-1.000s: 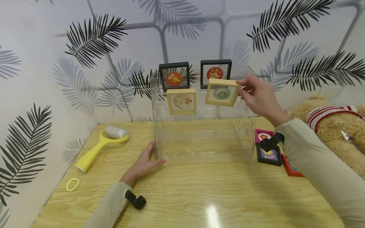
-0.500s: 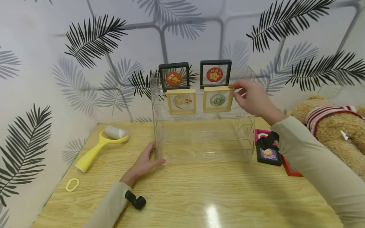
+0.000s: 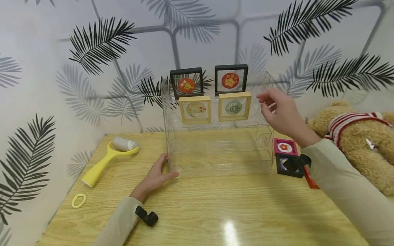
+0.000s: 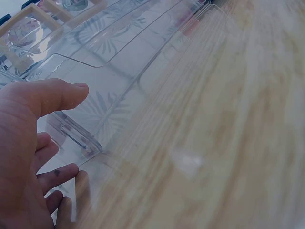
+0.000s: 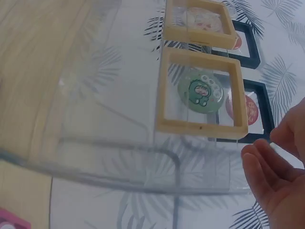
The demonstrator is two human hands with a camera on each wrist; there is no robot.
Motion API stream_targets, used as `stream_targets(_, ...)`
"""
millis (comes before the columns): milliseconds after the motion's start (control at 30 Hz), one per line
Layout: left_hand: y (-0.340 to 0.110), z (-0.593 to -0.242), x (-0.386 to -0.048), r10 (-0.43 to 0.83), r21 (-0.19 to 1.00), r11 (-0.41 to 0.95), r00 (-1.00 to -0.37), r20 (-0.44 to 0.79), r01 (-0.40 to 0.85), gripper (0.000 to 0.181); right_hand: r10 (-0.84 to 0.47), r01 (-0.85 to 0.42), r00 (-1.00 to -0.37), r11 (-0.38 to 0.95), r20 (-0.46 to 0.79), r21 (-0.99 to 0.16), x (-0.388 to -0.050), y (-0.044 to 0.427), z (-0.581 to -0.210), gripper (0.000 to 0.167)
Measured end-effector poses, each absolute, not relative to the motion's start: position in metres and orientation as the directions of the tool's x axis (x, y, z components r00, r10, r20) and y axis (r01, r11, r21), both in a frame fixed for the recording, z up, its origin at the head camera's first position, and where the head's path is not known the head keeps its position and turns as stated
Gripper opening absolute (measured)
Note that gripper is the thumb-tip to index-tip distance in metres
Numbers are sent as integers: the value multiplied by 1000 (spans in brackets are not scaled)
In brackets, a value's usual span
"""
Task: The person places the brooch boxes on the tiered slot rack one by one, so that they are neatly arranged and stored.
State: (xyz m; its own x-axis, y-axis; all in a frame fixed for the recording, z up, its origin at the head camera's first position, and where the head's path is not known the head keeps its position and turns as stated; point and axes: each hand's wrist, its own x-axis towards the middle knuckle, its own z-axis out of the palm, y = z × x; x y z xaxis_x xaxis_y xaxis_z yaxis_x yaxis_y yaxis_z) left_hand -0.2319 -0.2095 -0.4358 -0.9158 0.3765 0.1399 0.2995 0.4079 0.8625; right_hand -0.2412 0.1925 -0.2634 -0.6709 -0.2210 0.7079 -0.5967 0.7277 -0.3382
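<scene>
Yellow display frame with green badge (image 3: pixel 235 106) | upper centre, standing in clear tiered rack (image 3: pixel 222 167) | I see right grip (image 3: pixel 282 114) just released, now apart: frame seems seated | left grip (image 3: pixel 155 177) relaxed beside rack

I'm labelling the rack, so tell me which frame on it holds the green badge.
The right yellow frame; the left yellow frame carries a pale badge, and the black frames behind carry reddish ones.

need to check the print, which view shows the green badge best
The right wrist view: the green badge appears largest there, with its cartoon figure clear. The head view shows it whole but small; the left wrist view catches only part, cut off at the top edge.
</scene>
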Motion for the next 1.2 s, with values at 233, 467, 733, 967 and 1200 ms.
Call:
stream_targets(233, -209, -435, -232, 382, 861, 410, -914, 138, 301, 74, -95, -549, -660, 738, 745, -393, -231, 215, -280, 19)
stream_targets(467, -210, -437, -234, 379, 859, 413, -915, 141, 303, 73, -35, -455, -769, 731, 639, -508, -227, 245, -300, 21)
stream_targets(733, -210, -434, -232, 372, 852, 438, -921, 116, 285, 73, 12, -281, -917, 689, 398, -669, -225, 269, -328, 29)
stream_targets(967, -206, -428, -229, 357, 861, 433, -928, 106, 265, 75, -54, -171, -980, 718, 190, -675, -231, 283, -344, 36)
stream_targets(1200, -209, -435, -232, 363, 861, 428, -925, 115, 275, 74, -167, -172, -984, 763, 68, -623, -238, 302, -359, 45)
